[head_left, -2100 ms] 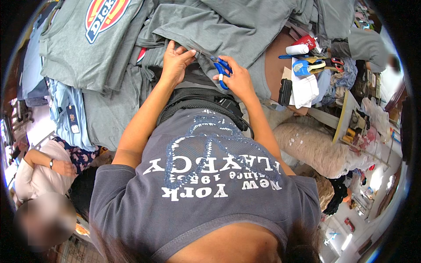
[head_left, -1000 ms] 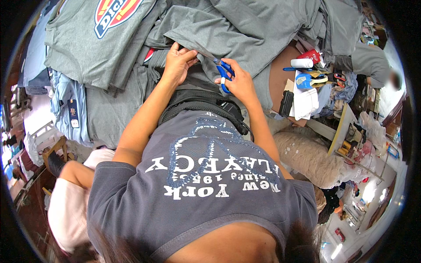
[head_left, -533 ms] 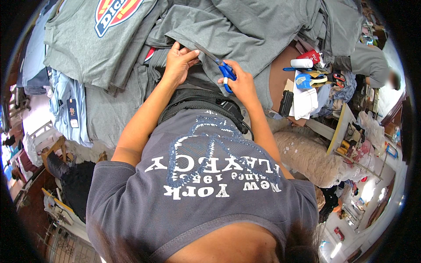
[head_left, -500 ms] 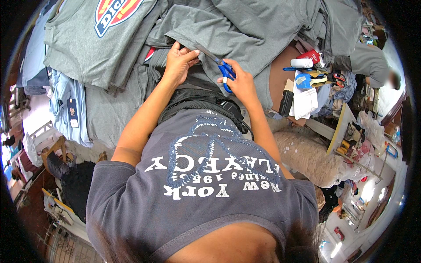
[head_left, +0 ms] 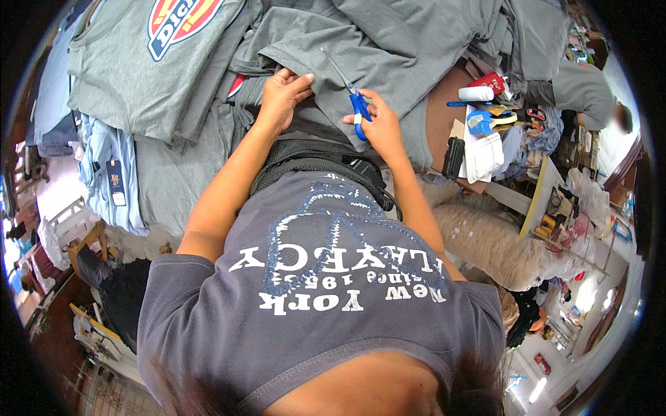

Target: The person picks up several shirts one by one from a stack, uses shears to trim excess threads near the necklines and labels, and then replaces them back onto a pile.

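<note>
My left hand [head_left: 283, 100] pinches the edge of a grey T-shirt [head_left: 395, 69] between thumb and fingers, just in front of my waist. Scissors with blue handles [head_left: 359, 109] are held in my right hand [head_left: 379, 123], fingers through the loops. Their blades lie over the grey cloth, pointing up and left, with the tip beyond my left hand's fingertips and apart from the held edge. Beside my left hand, a small patch of red and white [head_left: 236, 87] shows between the dark grey folds.
To the left lies a pile of grey T-shirts [head_left: 111, 76], the top one with a colourful print. Light blue garments [head_left: 114, 173] with a dark tag hang past it. A white spool [head_left: 476, 93], a blue tape dispenser [head_left: 480, 123] and a black case [head_left: 453, 158] sit at the right. Another person [head_left: 586, 93] is at the far right.
The scissors have swung away from the cloth edge at my left fingertips, and their blades now point farther up. My left hand keeps nearly the same place.
</note>
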`<state>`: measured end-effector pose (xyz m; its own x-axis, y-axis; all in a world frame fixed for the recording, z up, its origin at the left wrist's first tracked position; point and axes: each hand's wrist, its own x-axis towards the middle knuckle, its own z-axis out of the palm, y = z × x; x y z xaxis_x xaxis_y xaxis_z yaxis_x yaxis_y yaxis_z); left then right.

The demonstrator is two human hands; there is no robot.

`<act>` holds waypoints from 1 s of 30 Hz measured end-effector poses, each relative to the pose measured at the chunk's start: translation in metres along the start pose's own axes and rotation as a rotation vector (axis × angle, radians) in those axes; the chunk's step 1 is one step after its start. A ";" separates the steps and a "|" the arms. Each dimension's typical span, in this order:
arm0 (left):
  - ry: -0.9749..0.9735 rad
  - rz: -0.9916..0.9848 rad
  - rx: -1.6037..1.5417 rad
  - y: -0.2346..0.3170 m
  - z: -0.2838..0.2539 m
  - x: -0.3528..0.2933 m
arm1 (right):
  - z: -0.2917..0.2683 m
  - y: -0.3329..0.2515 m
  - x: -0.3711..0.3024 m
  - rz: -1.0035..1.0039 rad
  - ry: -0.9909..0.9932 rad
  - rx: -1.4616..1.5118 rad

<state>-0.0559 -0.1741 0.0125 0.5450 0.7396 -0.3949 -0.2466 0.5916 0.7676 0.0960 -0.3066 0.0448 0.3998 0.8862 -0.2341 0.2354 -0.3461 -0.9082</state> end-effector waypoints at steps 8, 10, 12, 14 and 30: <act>0.007 0.072 0.197 -0.011 -0.003 -0.002 | -0.004 -0.001 -0.012 -0.048 0.053 -0.236; 0.012 0.026 0.145 -0.007 -0.002 -0.002 | -0.004 0.002 -0.016 -0.108 0.070 -0.299; 0.020 -0.042 0.108 -0.005 -0.001 -0.002 | -0.004 0.005 -0.019 -0.135 0.069 -0.345; -0.010 -0.053 0.055 -0.001 0.003 -0.005 | -0.004 0.008 -0.020 -0.128 0.052 -0.373; -0.032 -0.057 0.009 -0.001 0.004 -0.010 | -0.007 0.000 -0.016 -0.053 -0.038 -0.301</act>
<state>-0.0578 -0.1835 0.0174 0.5834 0.6940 -0.4219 -0.2073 0.6294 0.7489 0.0954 -0.3233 0.0506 0.3477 0.9144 -0.2072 0.5095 -0.3697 -0.7770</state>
